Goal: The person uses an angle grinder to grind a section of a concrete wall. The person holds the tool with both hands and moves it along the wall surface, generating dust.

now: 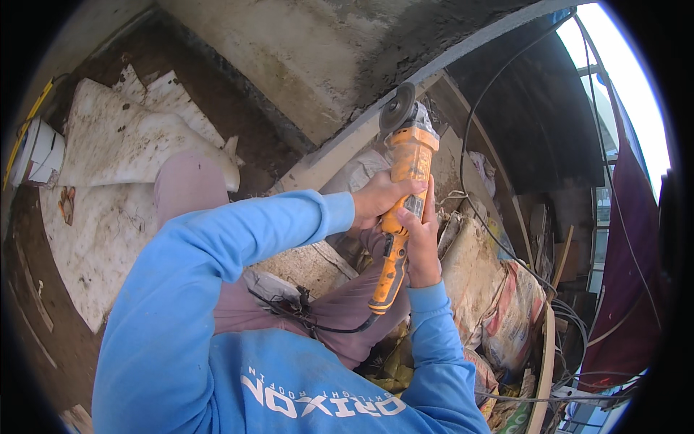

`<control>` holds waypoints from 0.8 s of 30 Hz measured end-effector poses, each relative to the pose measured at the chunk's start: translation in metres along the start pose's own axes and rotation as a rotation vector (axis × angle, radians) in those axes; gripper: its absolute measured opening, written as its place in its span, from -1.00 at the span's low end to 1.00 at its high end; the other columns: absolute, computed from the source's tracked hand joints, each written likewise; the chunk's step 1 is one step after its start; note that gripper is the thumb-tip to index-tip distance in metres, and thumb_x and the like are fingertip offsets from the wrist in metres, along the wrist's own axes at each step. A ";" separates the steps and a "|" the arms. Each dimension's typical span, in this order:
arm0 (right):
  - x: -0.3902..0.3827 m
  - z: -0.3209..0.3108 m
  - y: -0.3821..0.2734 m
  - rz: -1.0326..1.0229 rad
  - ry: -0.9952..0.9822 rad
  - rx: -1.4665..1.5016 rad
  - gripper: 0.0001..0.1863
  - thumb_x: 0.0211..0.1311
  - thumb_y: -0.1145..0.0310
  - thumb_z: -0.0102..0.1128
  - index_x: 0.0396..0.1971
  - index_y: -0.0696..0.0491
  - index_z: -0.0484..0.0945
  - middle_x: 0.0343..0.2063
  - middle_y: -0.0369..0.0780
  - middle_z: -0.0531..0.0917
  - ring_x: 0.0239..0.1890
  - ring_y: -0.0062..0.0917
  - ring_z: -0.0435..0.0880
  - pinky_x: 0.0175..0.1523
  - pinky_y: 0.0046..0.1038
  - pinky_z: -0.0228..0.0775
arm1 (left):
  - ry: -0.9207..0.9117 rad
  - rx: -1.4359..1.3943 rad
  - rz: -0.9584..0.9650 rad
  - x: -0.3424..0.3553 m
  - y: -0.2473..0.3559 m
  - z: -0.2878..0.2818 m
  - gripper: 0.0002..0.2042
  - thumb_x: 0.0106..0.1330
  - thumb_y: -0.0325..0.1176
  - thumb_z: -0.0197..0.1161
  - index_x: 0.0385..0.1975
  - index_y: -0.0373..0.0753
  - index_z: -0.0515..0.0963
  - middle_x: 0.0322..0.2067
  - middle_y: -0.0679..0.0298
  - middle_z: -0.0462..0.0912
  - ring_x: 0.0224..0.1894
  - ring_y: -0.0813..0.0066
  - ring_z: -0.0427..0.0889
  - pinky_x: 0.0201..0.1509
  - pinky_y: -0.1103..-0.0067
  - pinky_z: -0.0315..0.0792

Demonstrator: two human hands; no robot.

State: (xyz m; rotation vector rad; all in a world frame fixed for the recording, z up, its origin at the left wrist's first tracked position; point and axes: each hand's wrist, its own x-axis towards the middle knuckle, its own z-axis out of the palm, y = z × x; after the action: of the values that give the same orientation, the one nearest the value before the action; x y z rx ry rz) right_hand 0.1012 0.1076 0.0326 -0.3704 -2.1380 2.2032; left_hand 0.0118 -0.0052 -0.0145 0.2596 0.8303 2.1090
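I hold a yellow angle grinder (408,160) up at the centre, its dark disc (393,110) tilted beside the lower edge of the concrete surface; whether they touch I cannot tell. My left hand (383,195) grips the grinder's body. My right hand (419,239) is closed on it just below, near the black switch area. A black power cord (343,329) runs from the handle's end across my lap.
A concrete wall (275,65) with a ledge (307,168) is ahead. Dirty white sheets (130,145) and a white bucket (40,155) lie left. Stained sacks (510,304), wooden strips (538,390), loose cables (491,235), a dark panel (528,116) and a maroon sheet (618,311) are right.
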 end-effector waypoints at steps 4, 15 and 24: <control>0.003 -0.001 0.000 -0.037 0.001 -0.086 0.11 0.20 0.30 0.30 0.66 0.08 -0.19 0.30 -0.02 0.46 0.24 -0.31 0.61 0.27 -0.32 0.56 | 0.009 -0.010 0.038 0.003 0.001 0.002 -0.45 0.35 -0.07 0.40 0.16 -0.35 0.45 -0.09 0.14 0.63 -0.09 0.39 0.73 -0.10 0.45 0.71; -0.001 0.001 0.000 -0.002 -0.021 -0.011 0.11 0.19 0.37 0.30 0.66 0.10 -0.19 0.35 -0.03 0.41 0.31 -0.34 0.55 0.32 -0.34 0.51 | 0.018 0.021 -0.012 -0.002 -0.001 0.001 -0.39 0.36 0.01 0.39 0.20 -0.34 0.44 -0.08 0.10 0.63 -0.09 0.35 0.73 -0.09 0.38 0.71; -0.006 -0.004 0.014 0.027 -0.032 0.005 0.13 0.20 0.40 0.34 0.66 0.14 -0.21 0.40 -0.05 0.36 0.36 -0.36 0.49 0.36 -0.36 0.46 | 0.010 -0.005 -0.050 0.000 -0.023 -0.011 -0.38 0.39 0.01 0.38 0.25 -0.32 0.41 -0.09 0.14 0.63 -0.10 0.42 0.71 -0.09 0.42 0.69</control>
State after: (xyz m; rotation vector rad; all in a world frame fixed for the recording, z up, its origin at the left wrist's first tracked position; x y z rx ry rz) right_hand 0.1100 0.1101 0.0200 -0.3686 -2.1562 2.2436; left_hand 0.0213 0.0000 -0.0374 0.2233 0.8291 2.0669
